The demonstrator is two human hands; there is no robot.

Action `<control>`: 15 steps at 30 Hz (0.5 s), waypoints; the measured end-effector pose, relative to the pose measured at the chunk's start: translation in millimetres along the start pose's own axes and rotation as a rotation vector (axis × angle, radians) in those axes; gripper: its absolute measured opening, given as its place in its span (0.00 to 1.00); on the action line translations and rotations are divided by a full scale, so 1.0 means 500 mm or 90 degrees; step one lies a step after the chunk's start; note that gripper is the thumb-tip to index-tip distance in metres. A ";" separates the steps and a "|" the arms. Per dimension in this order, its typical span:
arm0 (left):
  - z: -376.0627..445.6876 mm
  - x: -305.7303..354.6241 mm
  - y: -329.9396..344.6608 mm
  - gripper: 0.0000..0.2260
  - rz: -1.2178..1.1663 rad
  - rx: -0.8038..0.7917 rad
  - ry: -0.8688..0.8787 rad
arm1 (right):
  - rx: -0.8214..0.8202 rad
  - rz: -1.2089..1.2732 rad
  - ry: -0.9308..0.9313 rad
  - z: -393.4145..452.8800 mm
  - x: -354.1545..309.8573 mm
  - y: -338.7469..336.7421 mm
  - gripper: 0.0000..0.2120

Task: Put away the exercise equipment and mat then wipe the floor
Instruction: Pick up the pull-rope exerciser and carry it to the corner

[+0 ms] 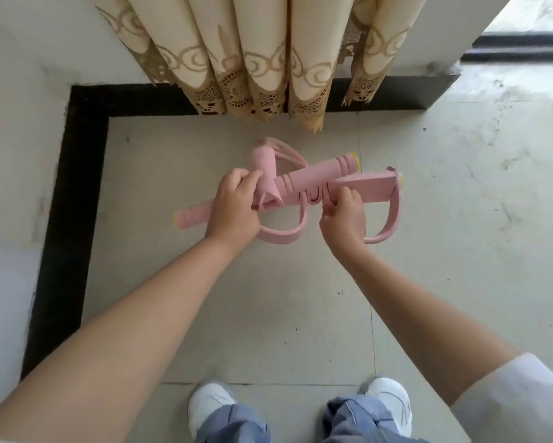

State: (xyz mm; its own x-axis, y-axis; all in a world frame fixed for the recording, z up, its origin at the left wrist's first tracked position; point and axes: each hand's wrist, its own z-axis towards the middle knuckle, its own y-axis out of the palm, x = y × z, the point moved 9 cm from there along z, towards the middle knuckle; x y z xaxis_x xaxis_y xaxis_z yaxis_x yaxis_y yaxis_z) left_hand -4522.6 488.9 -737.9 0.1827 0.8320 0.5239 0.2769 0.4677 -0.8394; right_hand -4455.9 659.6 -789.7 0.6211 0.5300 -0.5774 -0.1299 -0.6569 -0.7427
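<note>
Both of your hands are on the pink pull exerciser (304,183), so you are in the first part of the job: gathering the exercise gear to put it away. No mat or cloth is in view, and by that I judge the floor wiping is well off.

Your left hand (233,203) has its fingers curled round the bundle where one foam handle crosses the long foam bar. Your right hand (344,219) pinches the ribbed middle section, fingertips together on it. You hold the exerciser above the floor (268,314), near the corner where the black skirting (77,187) turns, just in front of the curtain (252,59) hem.

It looks soft and light: pink foam tubes with yellow end caps, and flat rubbery straps looping loose beneath. Your next move likely calls for tucking those loops in, so nothing dangles or snags, then setting it down.
</note>
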 end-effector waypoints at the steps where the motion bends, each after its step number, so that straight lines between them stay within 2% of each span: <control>1: 0.023 -0.005 0.020 0.23 0.009 0.016 0.036 | 0.028 0.015 -0.026 0.028 0.000 0.014 0.09; 4: 0.075 -0.022 0.090 0.23 0.038 0.015 0.135 | 0.084 0.058 -0.049 0.086 0.018 0.056 0.09; 6: 0.093 -0.036 0.129 0.23 0.059 -0.008 0.164 | 0.084 0.063 -0.033 0.102 0.044 0.084 0.10; 10: 0.082 -0.061 0.181 0.24 0.075 -0.077 0.161 | -0.036 0.031 0.036 0.097 0.098 0.129 0.15; 12: 0.080 -0.064 0.188 0.23 0.075 -0.074 0.163 | -0.079 0.003 0.054 0.088 0.114 0.131 0.15; 14: 0.090 -0.061 0.190 0.22 0.078 -0.057 0.177 | -0.043 -0.046 0.008 0.084 0.102 0.105 0.13; 15: 0.096 -0.060 0.189 0.22 0.083 -0.050 0.184 | 0.013 -0.064 -0.060 0.081 0.081 0.082 0.11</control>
State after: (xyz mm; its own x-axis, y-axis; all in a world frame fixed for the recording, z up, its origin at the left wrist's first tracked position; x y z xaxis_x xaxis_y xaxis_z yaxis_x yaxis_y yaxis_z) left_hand -4547.2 522.4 -839.8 0.4787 0.7591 0.4411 0.3028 0.3288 -0.8945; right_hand -4467.3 675.8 -857.0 0.5571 0.6407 -0.5284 -0.0866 -0.5879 -0.8043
